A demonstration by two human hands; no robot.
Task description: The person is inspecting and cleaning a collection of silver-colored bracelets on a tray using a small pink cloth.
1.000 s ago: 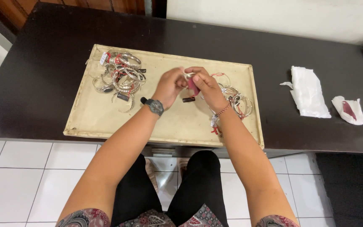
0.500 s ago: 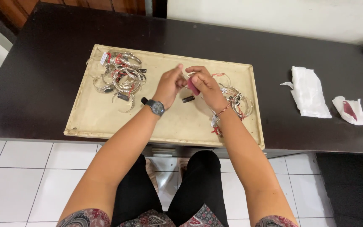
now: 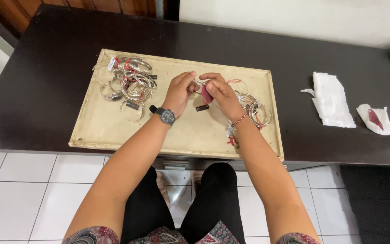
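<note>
Left hand [image 3: 180,91] and right hand [image 3: 220,92] meeting over the middle of a beige tray [image 3: 113,131], fingers pinched together on a thin silver bangle [image 3: 199,82], its orientation too hidden to tell; small dark tag [image 3: 202,108] dangling beneath. Heap of silver bangles [image 3: 129,83] in the tray's far left corner, smaller cluster [image 3: 253,110] by the right wrist. Tray lengthwise on a dark table [image 3: 46,68]; white cloths [image 3: 332,99] well apart, right.
</note>
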